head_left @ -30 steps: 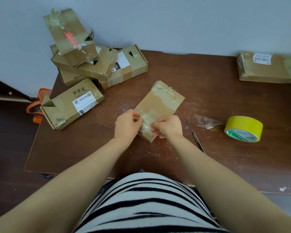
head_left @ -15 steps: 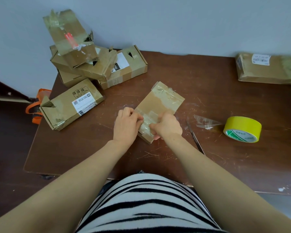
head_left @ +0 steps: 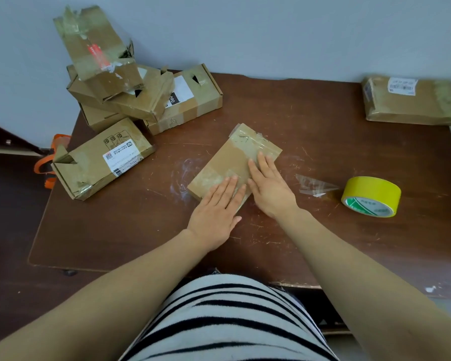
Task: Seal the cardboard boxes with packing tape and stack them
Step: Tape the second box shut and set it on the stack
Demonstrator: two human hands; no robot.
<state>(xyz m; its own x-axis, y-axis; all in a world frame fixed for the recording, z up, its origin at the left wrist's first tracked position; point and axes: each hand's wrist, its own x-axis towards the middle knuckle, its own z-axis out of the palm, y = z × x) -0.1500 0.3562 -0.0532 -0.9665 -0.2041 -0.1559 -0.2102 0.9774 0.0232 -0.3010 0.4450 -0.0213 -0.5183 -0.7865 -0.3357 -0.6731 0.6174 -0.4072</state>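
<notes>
A small flat cardboard box point(head_left: 229, 157) with clear tape across its top lies at an angle in the middle of the brown table point(head_left: 310, 121). My left hand point(head_left: 216, 207) lies flat with straight fingers on the box's near end. My right hand point(head_left: 268, 186) presses flat on the box's right side, fingers straight and pointing away from me. A yellow roll of packing tape point(head_left: 371, 196) lies on the table to the right, apart from both hands.
A loose pile of several taped boxes point(head_left: 130, 87) sits at the far left corner, with another labelled box point(head_left: 102, 158) in front of it. One wrapped box point(head_left: 412, 100) lies at the far right. A scrap of clear tape point(head_left: 313, 185) lies left of the roll.
Both hands went from pinching the tape at the box's near end to lying flat on the box top. The right hand slid farther up the box.
</notes>
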